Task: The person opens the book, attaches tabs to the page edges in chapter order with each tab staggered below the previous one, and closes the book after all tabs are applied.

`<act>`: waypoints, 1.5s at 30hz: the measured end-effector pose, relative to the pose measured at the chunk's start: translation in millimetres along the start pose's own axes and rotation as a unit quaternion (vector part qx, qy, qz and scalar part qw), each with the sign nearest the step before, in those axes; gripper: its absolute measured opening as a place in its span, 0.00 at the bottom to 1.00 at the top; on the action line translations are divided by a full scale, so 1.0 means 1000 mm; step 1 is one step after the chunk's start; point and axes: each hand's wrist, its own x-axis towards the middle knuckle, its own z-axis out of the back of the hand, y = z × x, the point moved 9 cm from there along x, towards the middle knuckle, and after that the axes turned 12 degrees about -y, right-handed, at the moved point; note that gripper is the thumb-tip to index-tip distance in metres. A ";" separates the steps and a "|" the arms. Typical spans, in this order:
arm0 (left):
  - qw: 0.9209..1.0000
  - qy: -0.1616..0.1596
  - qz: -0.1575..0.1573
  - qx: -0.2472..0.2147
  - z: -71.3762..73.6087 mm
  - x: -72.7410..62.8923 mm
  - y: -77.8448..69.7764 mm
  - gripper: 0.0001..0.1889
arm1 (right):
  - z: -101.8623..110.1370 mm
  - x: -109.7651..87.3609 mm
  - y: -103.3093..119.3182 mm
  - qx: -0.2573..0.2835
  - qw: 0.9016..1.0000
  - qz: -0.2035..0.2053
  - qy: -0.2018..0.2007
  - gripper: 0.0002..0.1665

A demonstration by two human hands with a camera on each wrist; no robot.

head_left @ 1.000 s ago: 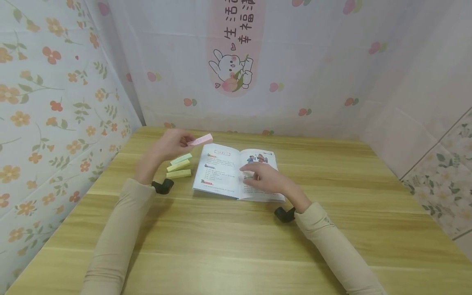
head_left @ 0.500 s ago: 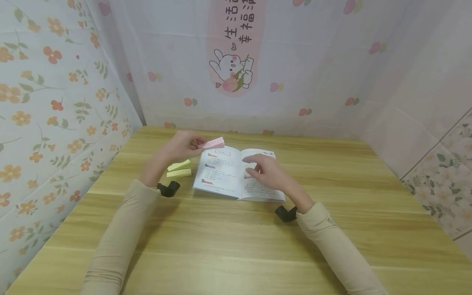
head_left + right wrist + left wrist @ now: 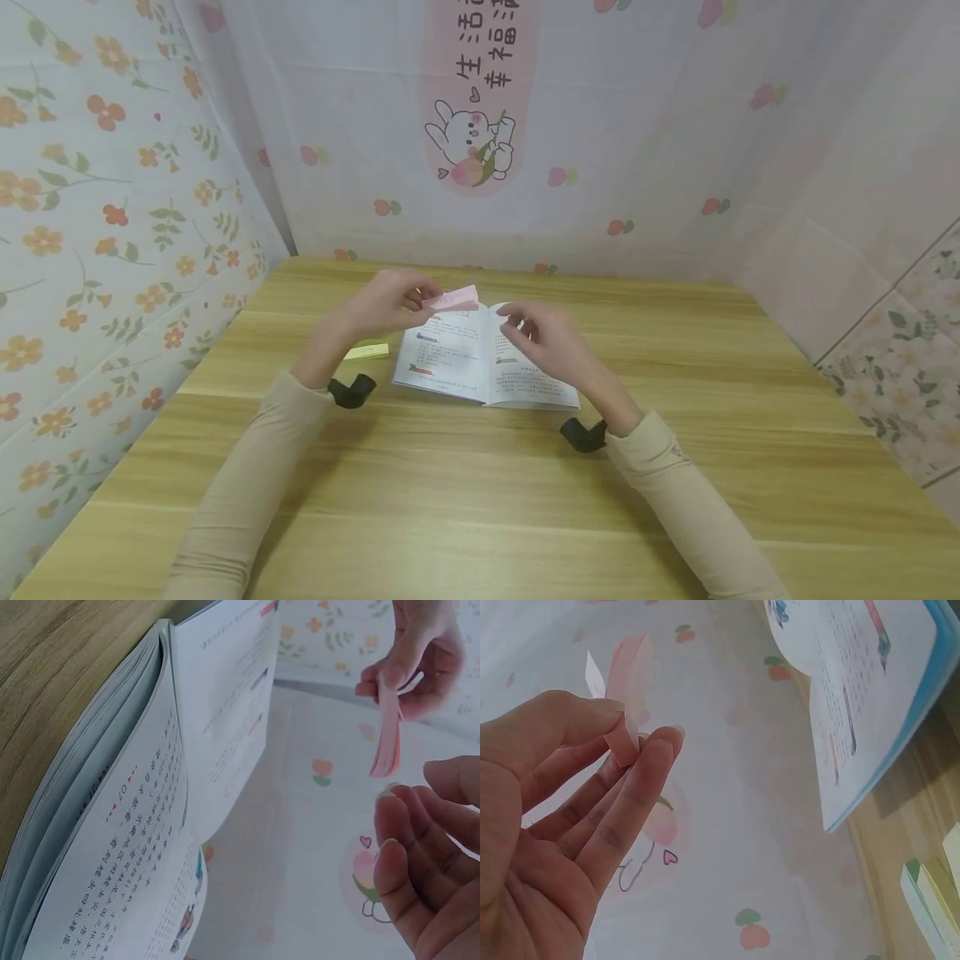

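Observation:
My left hand [image 3: 386, 302] pinches a slim pink sticky-note pad [image 3: 457, 298] by one end, between thumb and fingers. In the left wrist view, a leaf of the pink pad [image 3: 630, 679] stands away from the rest. The pad is held over the upper left page of an open book [image 3: 446, 367]. Over the right page hovers my right hand [image 3: 553, 342], fingers loosely bent and holding nothing. The right wrist view shows a small gap between the right fingertips [image 3: 388, 793] and the free end of the pink pad [image 3: 387, 742].
A yellow sticky-note pad [image 3: 367, 351] lies on the wooden table [image 3: 480, 500] left of the book. More pads [image 3: 930, 900] in green and yellow show at the left wrist view's edge. A printed cloth [image 3: 637, 125] hangs behind the table.
My left hand has carried the pink pad rightward, from beyond the book's left edge to over its left page. My right hand has shifted slightly right and its fingers have bent a little.

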 end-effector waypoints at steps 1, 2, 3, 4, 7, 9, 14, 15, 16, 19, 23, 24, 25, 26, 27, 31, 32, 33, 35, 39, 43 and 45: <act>1.000 0.000 -0.005 -0.002 -0.001 0.000 -0.003 0.12 | 0.002 0.000 0.001 0.006 1.000 0.002 -0.010 0.14; 1.000 0.000 -0.011 -0.005 -0.001 0.000 -0.006 0.12 | 0.004 0.000 0.002 0.014 1.000 0.004 -0.019 0.14; 1.000 0.000 -0.018 -0.008 -0.002 0.000 -0.010 0.12 | 0.006 0.000 0.003 0.023 0.999 0.007 -0.028 0.13; 1.000 -0.001 -0.026 -0.013 -0.003 0.001 -0.013 0.12 | 0.008 0.000 0.004 0.031 0.999 0.010 -0.036 0.13; 0.998 -0.004 -0.052 -0.030 -0.005 0.001 -0.024 0.11 | 0.014 0.000 0.008 0.055 0.996 0.018 -0.061 0.12; 0.997 -0.005 -0.066 -0.040 -0.006 0.001 -0.030 0.11 | 0.017 0.000 0.010 0.072 0.995 0.022 -0.073 0.12; 0.996 -0.003 -0.083 -0.042 -0.008 -0.001 -0.042 0.11 | 0.024 0.001 0.017 0.108 0.988 0.036 -0.105 0.11; 0.996 -0.002 -0.084 -0.038 -0.009 -0.002 -0.044 0.11 | 0.026 0.001 0.018 0.111 0.987 0.038 -0.111 0.10; 0.996 -0.001 -0.084 -0.034 -0.009 -0.002 -0.045 0.11 | 0.027 0.001 0.019 0.112 0.986 0.039 -0.117 0.10; 0.996 0.002 -0.088 -0.021 -0.010 -0.003 -0.050 0.12 | 0.028 0.001 0.020 0.113 0.985 0.036 -0.123 0.09; 0.996 0.006 -0.094 0.000 -0.013 -0.004 -0.055 0.12 | 0.027 0.000 0.020 0.113 0.986 0.026 -0.123 0.07; 0.995 0.006 -0.095 0.006 -0.013 -0.004 -0.055 0.12 | 0.027 -0.001 0.019 0.114 0.985 0.025 -0.123 0.07; 0.995 0.005 -0.098 0.010 -0.013 -0.004 -0.056 0.12 | 0.027 -0.001 0.019 0.116 0.985 0.023 -0.124 0.06; 0.995 0.004 -0.102 0.015 -0.013 -0.004 -0.057 0.12 | 0.027 -0.001 0.020 0.117 0.985 0.022 -0.125 0.06; 0.994 0.002 -0.105 0.019 -0.013 -0.004 -0.058 0.12 | 0.027 -0.001 0.020 0.119 0.984 0.022 -0.127 0.05; 0.993 -0.007 -0.117 0.022 -0.013 -0.004 -0.060 0.12 | 0.029 -0.002 0.022 0.124 0.983 0.028 -0.135 0.05; 0.992 -0.009 -0.121 0.020 -0.014 -0.004 -0.060 0.12 | 0.030 -0.002 0.023 0.124 0.982 0.031 -0.138 0.04; 0.992 -0.011 -0.125 0.019 -0.014 -0.004 -0.061 0.12 | 0.031 -0.002 0.023 0.125 0.982 0.034 -0.141 0.04; 0.991 -0.016 -0.133 0.015 -0.013 -0.004 -0.062 0.11 | 0.031 -0.003 0.023 0.125 0.981 0.038 -0.146 0.03; 0.989 -0.025 -0.148 0.015 -0.013 -0.004 -0.063 0.11 | 0.032 -0.003 0.024 0.125 0.978 0.050 -0.156 0.03; 0.987 -0.031 -0.158 0.019 -0.013 -0.005 -0.064 0.11 | 0.033 -0.004 0.025 0.125 0.977 0.064 -0.164 0.03; 0.986 -0.033 -0.160 0.023 -0.013 -0.005 -0.064 0.10 | 0.033 -0.004 0.026 0.124 0.976 0.069 -0.168 0.03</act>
